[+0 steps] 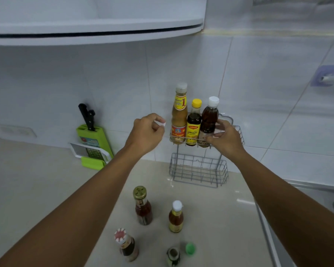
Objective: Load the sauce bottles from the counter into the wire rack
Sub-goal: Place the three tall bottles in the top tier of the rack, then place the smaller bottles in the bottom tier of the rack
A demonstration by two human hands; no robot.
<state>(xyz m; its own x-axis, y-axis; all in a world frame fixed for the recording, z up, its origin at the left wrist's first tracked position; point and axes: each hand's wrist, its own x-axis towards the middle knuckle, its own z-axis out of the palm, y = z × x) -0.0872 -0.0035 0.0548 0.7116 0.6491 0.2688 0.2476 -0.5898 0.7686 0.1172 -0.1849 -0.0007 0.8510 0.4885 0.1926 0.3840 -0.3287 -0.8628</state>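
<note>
A two-tier wire rack (199, 175) stands on the counter against the tiled wall. Its top tier holds three bottles: a tall orange-brown one (179, 114), a dark one with a yellow cap (194, 124), and a dark one with a white cap (208, 120). My right hand (227, 138) grips the white-capped bottle low down. My left hand (147, 132) hovers just left of the rack, pinching a small white object (163, 124). The lower tier is bare. On the counter stand a gold-capped red sauce bottle (143, 207), a white-capped orange bottle (175, 217), a dark bottle with a red-and-white cap (126, 245) and an uncapped bottle (173, 256).
A loose green cap (190, 248) lies beside the uncapped bottle. A green knife block (93, 137) and a grater (91, 152) stand at the back left. A white cabinet (96, 29) hangs overhead. A sink edge (268, 228) runs along the right.
</note>
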